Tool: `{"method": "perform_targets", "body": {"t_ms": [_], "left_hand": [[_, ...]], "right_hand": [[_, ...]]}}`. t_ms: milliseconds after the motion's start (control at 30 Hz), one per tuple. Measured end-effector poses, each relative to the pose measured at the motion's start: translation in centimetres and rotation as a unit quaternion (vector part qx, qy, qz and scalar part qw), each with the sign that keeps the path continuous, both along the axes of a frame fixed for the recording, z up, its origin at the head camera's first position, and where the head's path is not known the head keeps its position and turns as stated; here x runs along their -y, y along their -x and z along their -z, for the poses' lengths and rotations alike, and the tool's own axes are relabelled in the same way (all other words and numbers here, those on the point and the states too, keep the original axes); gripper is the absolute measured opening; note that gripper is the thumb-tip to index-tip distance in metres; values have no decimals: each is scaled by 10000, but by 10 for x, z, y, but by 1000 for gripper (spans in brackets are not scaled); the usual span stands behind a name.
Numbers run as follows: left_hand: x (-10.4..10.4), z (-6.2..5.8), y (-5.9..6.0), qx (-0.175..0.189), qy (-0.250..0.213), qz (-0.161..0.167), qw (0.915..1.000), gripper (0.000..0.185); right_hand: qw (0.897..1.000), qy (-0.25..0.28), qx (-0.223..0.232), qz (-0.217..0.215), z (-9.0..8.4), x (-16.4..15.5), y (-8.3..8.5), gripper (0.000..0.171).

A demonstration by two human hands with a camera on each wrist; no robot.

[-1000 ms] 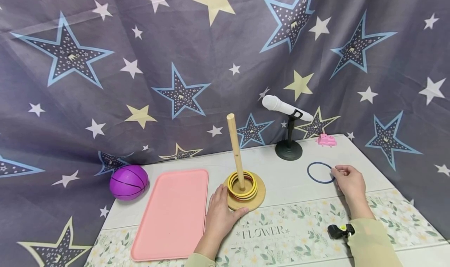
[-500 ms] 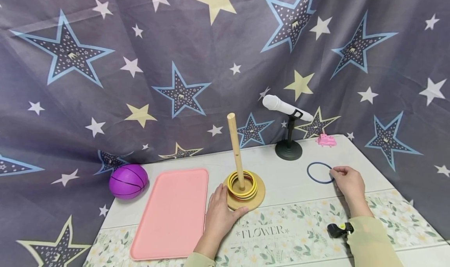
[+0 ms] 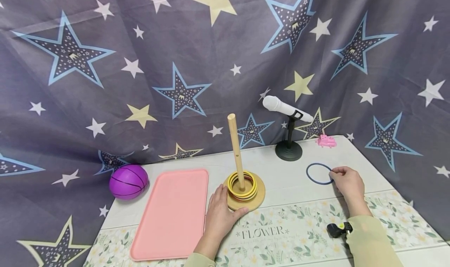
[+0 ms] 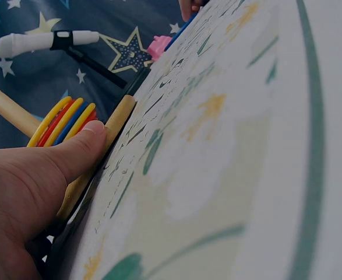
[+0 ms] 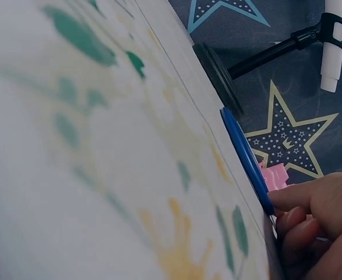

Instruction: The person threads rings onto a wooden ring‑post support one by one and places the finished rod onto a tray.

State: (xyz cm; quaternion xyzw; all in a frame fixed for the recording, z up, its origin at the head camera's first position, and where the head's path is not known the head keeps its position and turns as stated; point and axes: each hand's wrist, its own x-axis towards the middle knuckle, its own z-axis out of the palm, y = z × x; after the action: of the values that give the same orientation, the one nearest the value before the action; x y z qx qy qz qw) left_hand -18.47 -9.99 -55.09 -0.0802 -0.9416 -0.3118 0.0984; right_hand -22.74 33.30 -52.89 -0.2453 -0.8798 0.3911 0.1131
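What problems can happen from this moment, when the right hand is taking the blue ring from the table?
1. The blue ring lies flat on the table and is thin; the right hand touches only its near edge, so the fingers may slip off.
2. The microphone stand is close behind the ring; a lifting hand could knock it.
3. The left hand only rests against the wooden base, so the peg might tip if bumped.
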Motion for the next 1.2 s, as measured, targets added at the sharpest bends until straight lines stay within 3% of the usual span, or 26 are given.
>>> {"method": "perform_targets", "body": {"t_ms": [1200], "left_hand": [[0,1,-1,5,10,-15,10000,115]], "right_hand": [[9997,-204,-92,-123,4,0,-1,25]]}}
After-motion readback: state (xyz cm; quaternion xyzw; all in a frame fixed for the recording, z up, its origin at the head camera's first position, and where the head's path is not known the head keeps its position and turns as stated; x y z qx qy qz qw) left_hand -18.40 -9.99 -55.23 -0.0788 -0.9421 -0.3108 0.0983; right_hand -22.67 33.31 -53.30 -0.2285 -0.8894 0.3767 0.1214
